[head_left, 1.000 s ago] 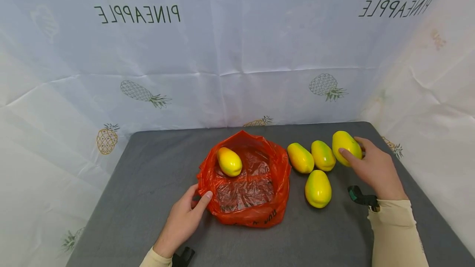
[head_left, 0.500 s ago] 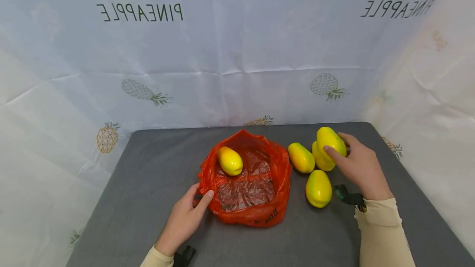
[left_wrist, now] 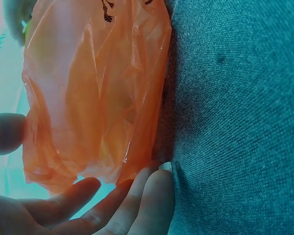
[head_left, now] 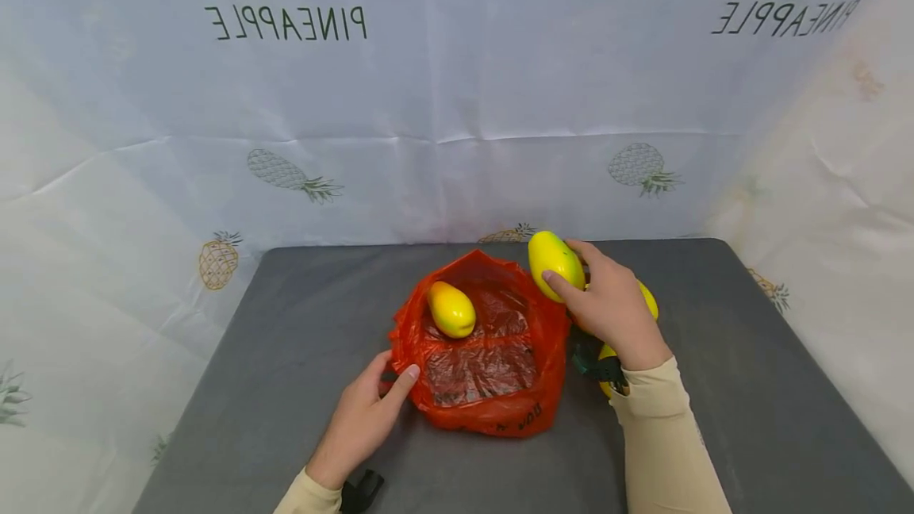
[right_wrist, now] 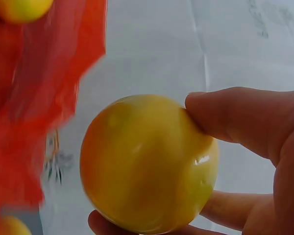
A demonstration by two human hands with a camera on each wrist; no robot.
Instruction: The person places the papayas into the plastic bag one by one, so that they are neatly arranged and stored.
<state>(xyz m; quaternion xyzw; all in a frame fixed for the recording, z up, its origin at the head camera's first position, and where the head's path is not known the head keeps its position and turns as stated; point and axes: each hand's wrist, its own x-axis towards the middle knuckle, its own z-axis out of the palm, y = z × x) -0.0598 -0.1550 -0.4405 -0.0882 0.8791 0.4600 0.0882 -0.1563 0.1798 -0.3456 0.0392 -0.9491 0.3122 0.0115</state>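
Observation:
A red plastic bag (head_left: 485,375) stands with its mouth spread wide and one yellow mango (head_left: 451,310) inside. My left hand (head_left: 362,415) rests against the bag's left side. Its thumb and fingers touch the plastic, spread apart, as the left wrist view shows. My right hand (head_left: 610,300) holds a yellow-green mango (head_left: 553,262) between thumb and fingers, over the bag's right rear rim. In the right wrist view this mango (right_wrist: 147,166) shows an orange-yellow side. Behind the right hand and wrist, other mangoes (head_left: 648,300) on the table are mostly hidden.
The dark grey table (head_left: 314,324) reaches back to a hanging white cloth (head_left: 428,86) printed with pineapples. More cloth (head_left: 842,244) hangs along the sides. Black wrist straps (head_left: 603,370) sit on both wrists.
My right hand has carried its mango leftward, from the right rear of the table past the other mangoes to the bag's rim. The left hand stays at the bag.

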